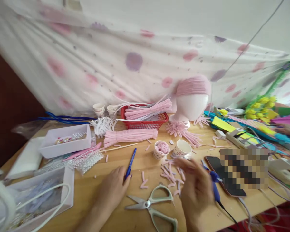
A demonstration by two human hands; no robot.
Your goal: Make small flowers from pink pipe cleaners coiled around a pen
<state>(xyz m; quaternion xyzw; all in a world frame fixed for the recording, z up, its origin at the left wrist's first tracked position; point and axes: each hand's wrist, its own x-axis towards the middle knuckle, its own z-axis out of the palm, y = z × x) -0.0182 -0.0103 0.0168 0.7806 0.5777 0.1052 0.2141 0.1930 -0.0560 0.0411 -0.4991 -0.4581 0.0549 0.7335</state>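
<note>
My left hand (112, 190) rests on the wooden table (135, 161), fingers curled around the lower end of a blue pen (130, 162) that points away from me. My right hand (195, 190) hovers, blurred, over a scatter of short pink pipe-cleaner pieces (169, 175); its fingers reach toward them, and I cannot make out whether they hold anything. Green-handled scissors (154, 206) lie open between my two hands. A blue-handled tool with a black cord (215, 187) lies just right of my right hand.
Two paper cups (161, 149) (182, 148), a bundle of pink pipe cleaners (130, 135), a red basket (145, 120) and a white foam head with a pink band (192, 100) stand behind. White boxes (65, 141) sit left, a phone (224, 177) right. Another person's hand (288, 129) is far right.
</note>
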